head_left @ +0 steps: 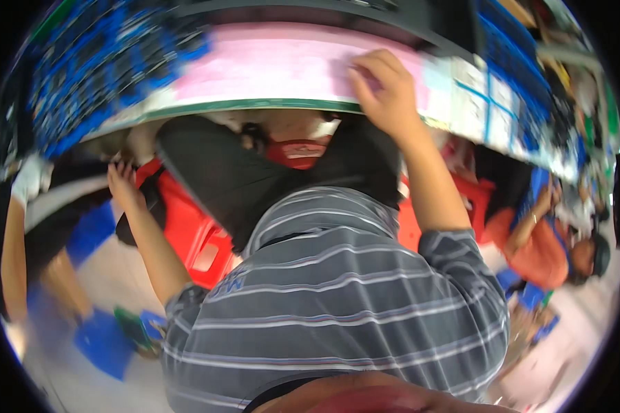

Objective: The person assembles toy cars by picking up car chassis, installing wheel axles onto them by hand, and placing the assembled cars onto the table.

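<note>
The view is blurred and looks down my grey striped shirt and black trousers. My right hand [386, 89] reaches up onto a pink sheet [269, 65] lying on the green-edged table [255, 107]. Its fingers are bent with the tips on the sheet; the blur hides whether they pinch it. My left hand [122, 180] hangs low at my left side with fingers apart and nothing in it, just beside a red plastic stool [196, 237] under me.
Blue trays [103, 65] crowd the table's left end, and white and blue boxes [489, 96] its right. A person in an orange top [548, 251] crouches at the right. Another person's arm [14, 241] is at the left. Blue pieces [103, 341] lie on the pale floor.
</note>
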`<action>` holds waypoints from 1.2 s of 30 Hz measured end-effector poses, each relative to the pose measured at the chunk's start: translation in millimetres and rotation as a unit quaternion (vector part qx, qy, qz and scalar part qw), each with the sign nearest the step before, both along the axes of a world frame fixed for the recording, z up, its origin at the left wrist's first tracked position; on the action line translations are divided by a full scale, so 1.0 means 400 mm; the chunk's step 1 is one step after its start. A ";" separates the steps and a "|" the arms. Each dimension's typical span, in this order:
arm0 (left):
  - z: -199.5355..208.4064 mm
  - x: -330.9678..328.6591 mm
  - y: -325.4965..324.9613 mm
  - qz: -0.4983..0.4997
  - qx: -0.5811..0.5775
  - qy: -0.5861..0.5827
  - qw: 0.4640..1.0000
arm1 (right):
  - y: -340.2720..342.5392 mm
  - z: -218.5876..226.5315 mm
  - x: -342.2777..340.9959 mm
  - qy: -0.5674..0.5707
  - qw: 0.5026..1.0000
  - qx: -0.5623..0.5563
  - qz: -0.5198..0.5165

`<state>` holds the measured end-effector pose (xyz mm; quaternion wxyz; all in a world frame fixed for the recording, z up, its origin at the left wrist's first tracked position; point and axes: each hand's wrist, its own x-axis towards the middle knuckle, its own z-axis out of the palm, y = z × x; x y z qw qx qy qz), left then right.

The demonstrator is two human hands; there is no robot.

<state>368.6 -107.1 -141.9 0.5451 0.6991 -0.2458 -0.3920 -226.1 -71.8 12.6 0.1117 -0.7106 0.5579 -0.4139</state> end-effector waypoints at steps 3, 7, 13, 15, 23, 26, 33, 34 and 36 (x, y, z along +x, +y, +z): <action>-0.040 -0.173 0.108 -0.043 0.073 0.046 0.995 | 0.083 0.019 -0.115 0.044 0.991 -0.053 -0.111; -0.078 -0.241 0.144 -0.087 0.077 0.043 0.992 | 0.192 0.018 -0.363 0.119 0.942 -0.088 -0.301; -0.075 -0.294 0.095 -0.073 0.004 -0.115 0.991 | 0.404 0.032 -0.742 0.298 0.789 -0.039 -0.536; -0.021 -0.354 0.088 -0.102 -0.018 -0.154 0.983 | 0.451 0.020 -0.823 0.310 0.734 0.023 -0.604; 0.164 -0.712 0.137 -0.309 -0.024 -0.011 0.951 | 0.508 0.018 -0.814 0.311 0.782 0.008 -0.540; 0.243 -0.845 0.208 -0.422 -0.042 0.040 0.905 | 0.480 0.042 -0.560 0.269 0.819 -0.032 -0.505; 0.334 -1.064 0.268 -0.491 -0.068 0.419 0.761 | 0.397 0.068 -0.089 -0.014 0.999 0.004 0.032; 0.327 -1.043 0.259 -0.466 -0.048 0.405 0.786 | 0.366 0.102 -0.076 -0.055 0.992 0.043 0.102; 0.337 -1.012 0.234 -0.450 -0.073 0.397 0.797 | 0.281 0.144 -0.104 -0.015 0.992 -0.028 0.124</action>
